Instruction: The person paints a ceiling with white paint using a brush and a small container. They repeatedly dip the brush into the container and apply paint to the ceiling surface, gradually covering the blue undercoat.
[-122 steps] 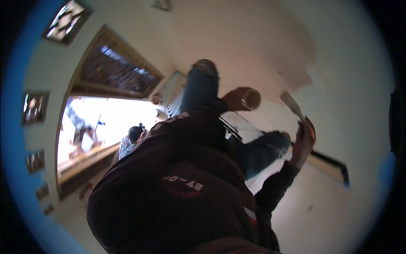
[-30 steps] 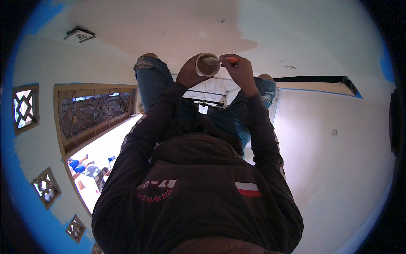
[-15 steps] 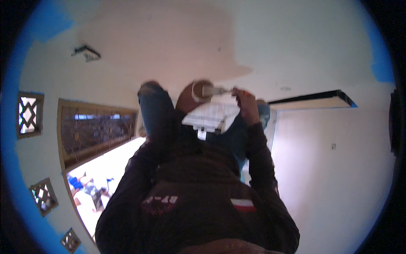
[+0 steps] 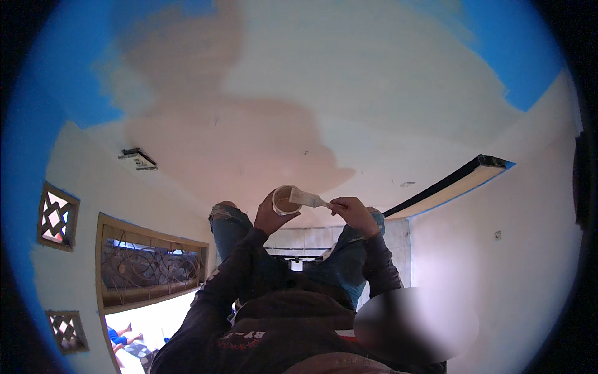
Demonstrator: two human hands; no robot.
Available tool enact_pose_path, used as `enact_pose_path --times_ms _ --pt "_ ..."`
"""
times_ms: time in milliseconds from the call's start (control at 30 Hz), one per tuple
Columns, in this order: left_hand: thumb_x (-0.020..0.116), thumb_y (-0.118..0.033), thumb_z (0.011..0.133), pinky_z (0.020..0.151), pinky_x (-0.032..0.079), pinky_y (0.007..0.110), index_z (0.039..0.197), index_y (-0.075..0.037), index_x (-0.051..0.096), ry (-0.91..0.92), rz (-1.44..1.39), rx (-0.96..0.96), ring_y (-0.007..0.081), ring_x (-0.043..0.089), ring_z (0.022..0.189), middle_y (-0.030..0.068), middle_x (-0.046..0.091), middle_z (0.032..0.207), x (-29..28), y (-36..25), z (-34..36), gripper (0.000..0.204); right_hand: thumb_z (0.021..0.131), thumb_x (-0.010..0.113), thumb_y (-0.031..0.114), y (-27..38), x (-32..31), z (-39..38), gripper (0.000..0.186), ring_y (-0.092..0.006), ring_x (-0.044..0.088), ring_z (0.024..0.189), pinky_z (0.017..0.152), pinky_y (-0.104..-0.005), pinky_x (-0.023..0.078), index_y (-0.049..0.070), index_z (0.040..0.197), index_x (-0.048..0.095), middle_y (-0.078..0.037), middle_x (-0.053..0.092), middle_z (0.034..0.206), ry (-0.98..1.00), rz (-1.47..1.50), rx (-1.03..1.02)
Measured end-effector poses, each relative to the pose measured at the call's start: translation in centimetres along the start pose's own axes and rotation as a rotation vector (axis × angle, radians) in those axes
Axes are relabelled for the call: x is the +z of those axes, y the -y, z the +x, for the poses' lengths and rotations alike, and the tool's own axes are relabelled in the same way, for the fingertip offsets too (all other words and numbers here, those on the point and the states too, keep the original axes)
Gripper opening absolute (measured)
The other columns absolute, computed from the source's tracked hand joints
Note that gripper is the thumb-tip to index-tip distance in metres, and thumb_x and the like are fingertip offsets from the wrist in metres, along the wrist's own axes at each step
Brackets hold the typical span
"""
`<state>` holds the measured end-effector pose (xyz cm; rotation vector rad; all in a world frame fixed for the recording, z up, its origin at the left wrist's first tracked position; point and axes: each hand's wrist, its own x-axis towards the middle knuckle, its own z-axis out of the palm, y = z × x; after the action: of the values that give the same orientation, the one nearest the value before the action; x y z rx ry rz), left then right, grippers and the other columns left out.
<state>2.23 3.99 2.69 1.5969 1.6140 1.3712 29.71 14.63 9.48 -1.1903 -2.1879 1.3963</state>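
My left hand is wrapped round a pale cup with brownish contents, held between my raised knees in torn jeans. My right hand grips the handle of a paintbrush. Its pale, flat bristles lie over the cup's right rim, level with the opening.
A pale surface bordered by patches of blue paint spans the top. Left are small lattice openings, a grilled window and a person beyond the opening below it. A dark-edged ledge runs at right.
Earlier the brush was raised at the right, apart from the cup; it has since moved to the cup. The view has shifted, so hands and cup now appear lower, with more blue paint visible.
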Motion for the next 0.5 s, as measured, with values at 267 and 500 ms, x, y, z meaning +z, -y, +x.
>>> enact_pose_path --times_ms 267,500 --pt "0.095 -0.03 0.071 0.1 0.056 0.04 0.136 -0.005 0.055 0.03 0.049 -0.018 0.028 0.068 0.117 0.014 0.068 0.128 -1.4 -1.7 0.6 0.08 0.099 0.068 0.023 2.1 0.1 -0.6 0.03 -0.0135 0.067 0.078 0.072 -0.0294 0.053 -0.004 0.112 0.074 -0.01 0.075 0.085 -0.093 -0.045 -0.056" --pt "0.096 -0.029 0.07 0.102 0.055 0.04 0.137 -0.004 0.055 0.069 0.006 -0.077 0.0273 0.066 0.12 0.0144 0.067 0.129 -0.2 0.2 -0.6 0.082 0.098 0.067 0.022 1.1 2.2 -1.2 0.029 -0.024 0.072 0.075 0.069 -0.0351 0.055 -0.004 0.109 0.074 -0.018 0.075 0.089 -0.202 -0.133 -0.191"
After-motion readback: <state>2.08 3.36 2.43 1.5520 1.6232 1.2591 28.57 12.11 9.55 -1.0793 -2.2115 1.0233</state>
